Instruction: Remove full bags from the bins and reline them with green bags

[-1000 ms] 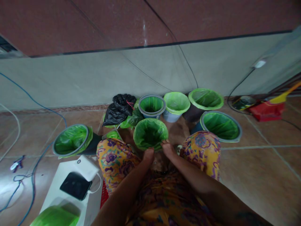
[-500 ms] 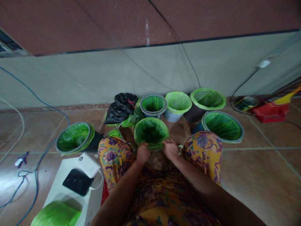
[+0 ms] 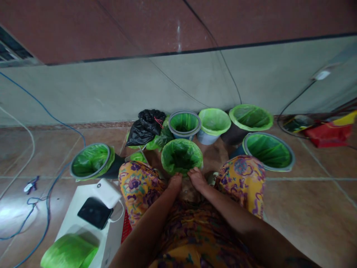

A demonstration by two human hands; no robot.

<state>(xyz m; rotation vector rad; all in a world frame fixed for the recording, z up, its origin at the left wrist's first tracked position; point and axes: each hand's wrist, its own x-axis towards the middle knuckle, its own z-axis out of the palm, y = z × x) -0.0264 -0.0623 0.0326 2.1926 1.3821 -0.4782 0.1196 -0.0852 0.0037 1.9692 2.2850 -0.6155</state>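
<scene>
Between my knees stands a bin lined with a green bin liner [image 3: 182, 156], its edge folded over the rim. My left hand [image 3: 175, 180] has its fingers closed on the near edge of the liner. Just right of it, my right hand [image 3: 196, 178] grips the same near edge, fingers curled over the rim. The fingertips are partly hidden against the plastic. Behind this bin are a grey-rimmed lined bin [image 3: 184, 123] and a pale lined bin [image 3: 213, 123].
More lined bins stand at the left [image 3: 90, 162], right [image 3: 267, 150] and back right [image 3: 251, 117]. A black plastic bag [image 3: 146, 126] lies by the wall. On a white box [image 3: 71, 219] are a phone [image 3: 95, 213], a power bank [image 3: 108, 193] and a green liner roll [image 3: 69, 251]. A red dustpan [image 3: 329, 133] sits far right.
My hands have drawn closer together along the near rim; the right one moved left towards the middle. The view has shifted slightly, and the bins stay in place.
</scene>
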